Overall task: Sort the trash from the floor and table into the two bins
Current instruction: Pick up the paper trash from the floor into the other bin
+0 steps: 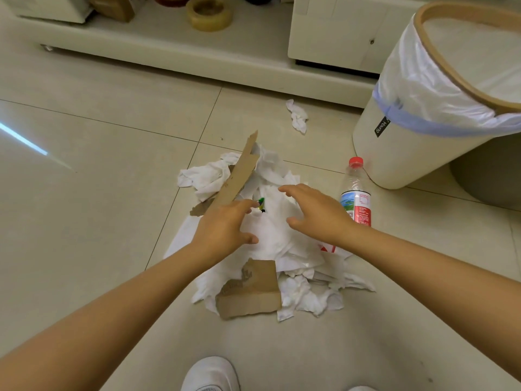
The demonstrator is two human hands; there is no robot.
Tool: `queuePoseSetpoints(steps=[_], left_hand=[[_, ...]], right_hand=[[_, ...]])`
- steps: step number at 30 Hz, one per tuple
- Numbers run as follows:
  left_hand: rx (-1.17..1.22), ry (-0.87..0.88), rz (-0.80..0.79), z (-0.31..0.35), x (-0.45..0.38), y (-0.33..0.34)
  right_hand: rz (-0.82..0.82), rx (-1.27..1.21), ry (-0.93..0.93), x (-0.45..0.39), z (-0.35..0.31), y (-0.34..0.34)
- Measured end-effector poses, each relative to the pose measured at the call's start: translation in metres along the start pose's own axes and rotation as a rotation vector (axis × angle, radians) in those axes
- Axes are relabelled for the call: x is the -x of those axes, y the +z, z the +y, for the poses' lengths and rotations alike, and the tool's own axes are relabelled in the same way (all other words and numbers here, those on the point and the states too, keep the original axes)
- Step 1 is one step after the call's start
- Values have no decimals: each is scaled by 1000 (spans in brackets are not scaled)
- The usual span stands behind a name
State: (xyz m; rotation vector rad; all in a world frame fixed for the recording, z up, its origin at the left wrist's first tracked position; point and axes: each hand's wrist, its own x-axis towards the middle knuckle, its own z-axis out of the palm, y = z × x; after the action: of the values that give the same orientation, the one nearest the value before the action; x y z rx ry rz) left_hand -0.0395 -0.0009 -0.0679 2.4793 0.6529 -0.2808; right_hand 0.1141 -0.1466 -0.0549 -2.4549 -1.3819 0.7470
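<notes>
A heap of white tissues and paper lies on the tiled floor, with a long cardboard strip leaning across its far side and a torn cardboard piece at its near edge. A small green item peeks out near the top. My left hand hovers over the heap's left part, fingers relaxed, holding nothing. My right hand is spread above the heap's right part, also empty. A plastic bottle with a red cap stands to the right. A white bin with a plastic liner stands at the right.
A lone crumpled tissue lies farther back near a low white shelf unit. A roll of tape sits on that shelf. A grey bin's edge shows behind the white bin. My white shoe is at the bottom.
</notes>
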Motion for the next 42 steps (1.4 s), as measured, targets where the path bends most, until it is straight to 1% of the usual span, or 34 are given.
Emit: queuePoseSetpoints(steps=[4, 6, 8, 12, 14, 16, 18, 20, 24, 30, 33, 37, 40, 42], left_hand=[[-107, -26, -66, 3, -8, 7], [-163, -21, -70, 3, -10, 10], [-168, -37, -79, 2, -10, 12], [-130, -69, -77, -5, -6, 16], [-137, -91, -124, -8, -3, 18], [-202, -86, -193, -10, 0, 22], [-242, -77, -224, -10, 4, 28], [-209, -63, -183, -9, 8, 32], [-118, -17, -1, -10, 9, 25], [-21, 8, 132, -8, 8, 1], [16, 27, 189, -1, 9, -16], [148, 40, 245, 8, 11, -44], [253, 38, 317, 12, 13, -64], [309, 38, 331, 17, 14, -76]], right_hand=[[-73, -91, 113, -13, 1, 12], [-98, -151, 166, -18, 0, 19], [-125, -183, 190, -20, -2, 24], [-167, -50, 128, -17, -9, 35], [-191, 33, 93, -14, -9, 42], [-218, 116, 77, -12, -6, 49], [-200, 104, 65, -10, -4, 52], [-144, 16, 60, -7, -4, 50], [-45, -120, 60, 1, 1, 37], [137, -409, 69, 9, 11, 8], [203, -489, 85, 9, 15, -7], [282, -599, 90, 17, 18, -35], [361, -615, 90, 26, 22, -59], [385, -643, 89, 33, 23, -73]])
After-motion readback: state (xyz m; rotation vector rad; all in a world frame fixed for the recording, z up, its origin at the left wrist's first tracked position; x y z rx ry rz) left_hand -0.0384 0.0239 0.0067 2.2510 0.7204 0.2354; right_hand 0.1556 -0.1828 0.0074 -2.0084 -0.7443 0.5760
